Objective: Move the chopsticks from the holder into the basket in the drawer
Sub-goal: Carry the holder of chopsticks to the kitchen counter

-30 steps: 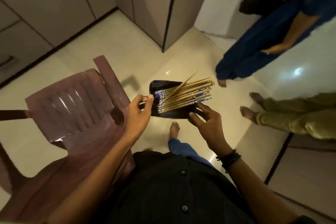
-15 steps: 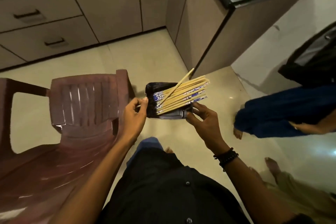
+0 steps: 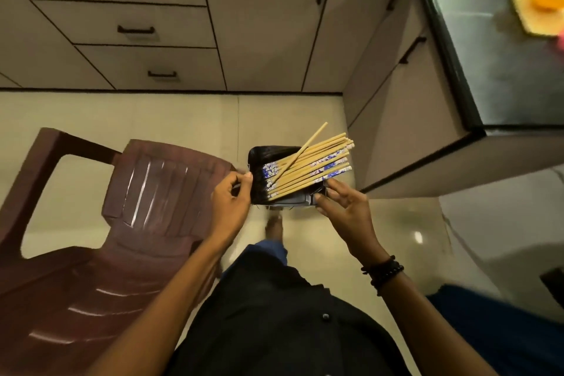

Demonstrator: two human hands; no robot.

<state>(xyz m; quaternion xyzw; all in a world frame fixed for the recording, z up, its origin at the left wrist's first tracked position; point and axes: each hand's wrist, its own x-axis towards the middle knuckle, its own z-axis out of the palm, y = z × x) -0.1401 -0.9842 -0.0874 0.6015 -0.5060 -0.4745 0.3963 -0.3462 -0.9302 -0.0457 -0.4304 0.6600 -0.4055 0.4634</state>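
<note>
Carrying holder (image 3: 276,192) with both hands | chopsticks (image 3: 308,168) lie across it, tips to 2 o'clock | left hand (image 3: 230,204) fingers pinch its 9 o'clock rim, right hand (image 3: 345,207) fingers grip 4 o'clock corner | drawers (image 3: 134,30) at 11 o'clock all closed | next: you open one, find basket.

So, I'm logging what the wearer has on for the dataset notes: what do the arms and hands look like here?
Both forearms are bare, with no sleeves showing. The right wrist wears dark beaded bracelets. The left hand and right hand are ungloved, no rings visible.
</note>
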